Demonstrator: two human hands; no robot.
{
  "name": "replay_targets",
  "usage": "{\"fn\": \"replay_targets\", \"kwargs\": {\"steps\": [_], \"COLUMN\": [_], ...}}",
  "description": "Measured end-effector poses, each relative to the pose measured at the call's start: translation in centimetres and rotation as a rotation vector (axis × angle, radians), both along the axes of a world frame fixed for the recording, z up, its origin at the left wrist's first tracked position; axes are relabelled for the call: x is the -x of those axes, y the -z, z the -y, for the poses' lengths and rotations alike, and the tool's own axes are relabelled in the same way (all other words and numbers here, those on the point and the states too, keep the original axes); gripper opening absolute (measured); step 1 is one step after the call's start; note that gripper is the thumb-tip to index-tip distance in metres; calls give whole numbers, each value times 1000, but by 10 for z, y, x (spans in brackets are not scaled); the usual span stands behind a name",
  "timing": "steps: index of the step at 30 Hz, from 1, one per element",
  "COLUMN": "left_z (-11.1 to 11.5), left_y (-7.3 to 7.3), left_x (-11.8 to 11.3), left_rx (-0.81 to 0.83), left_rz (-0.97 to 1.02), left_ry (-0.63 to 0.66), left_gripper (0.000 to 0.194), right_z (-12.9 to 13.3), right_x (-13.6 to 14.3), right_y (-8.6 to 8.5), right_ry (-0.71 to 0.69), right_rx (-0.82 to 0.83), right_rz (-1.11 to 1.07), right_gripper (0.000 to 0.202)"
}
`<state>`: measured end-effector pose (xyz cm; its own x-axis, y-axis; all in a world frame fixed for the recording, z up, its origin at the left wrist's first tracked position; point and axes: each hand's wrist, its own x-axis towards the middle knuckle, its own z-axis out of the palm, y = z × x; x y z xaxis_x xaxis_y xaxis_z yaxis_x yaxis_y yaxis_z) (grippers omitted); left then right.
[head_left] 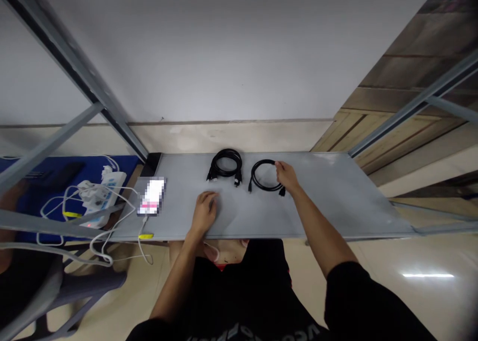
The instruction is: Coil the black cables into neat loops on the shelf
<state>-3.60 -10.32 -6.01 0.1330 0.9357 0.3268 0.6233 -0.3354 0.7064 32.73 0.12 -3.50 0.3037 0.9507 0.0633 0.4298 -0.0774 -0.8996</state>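
Note:
On the grey shelf (336, 196) lie two coiled black cables. The thicker coil (226, 163), with its plugs toward me, is left of the thinner one. My right hand (286, 175) is closed on the right side of the thinner coil (257, 182), whose plugs also rest on the shelf. My left hand (204, 211) rests on the shelf in front of the thicker coil, not touching it. Its fingers are curled, and whether anything is under them is hidden.
A phone (152, 196) with a white charging cable lies at the shelf's left end. Beyond it, a power strip (108, 196) with plugs sits on a blue surface. Metal frame posts (123, 132) rise at the sides. Part of a person's arm (9, 201) shows far left.

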Motion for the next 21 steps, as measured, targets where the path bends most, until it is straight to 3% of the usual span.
{"fn": "replay_targets", "kwargs": {"steps": [4, 7, 15, 21], "left_z": [1, 2, 2, 2], "left_y": [2, 1, 0, -4], "left_x": [-4, -4, 0, 0], "left_rx": [-39, -38, -18, 4], "left_rz": [-75, -77, -48, -13], "left_ry": [32, 40, 33, 23], "left_gripper": [26, 26, 24, 23], "right_z": [-44, -63, -67, -78], "right_x": [1, 15, 30, 90], "right_y": [-8, -7, -11, -15], "right_ry": [69, 65, 109, -151], "right_rx": [72, 124, 126, -8], "right_rz": [187, 278, 443, 466], "right_gripper": [47, 43, 49, 37]}}
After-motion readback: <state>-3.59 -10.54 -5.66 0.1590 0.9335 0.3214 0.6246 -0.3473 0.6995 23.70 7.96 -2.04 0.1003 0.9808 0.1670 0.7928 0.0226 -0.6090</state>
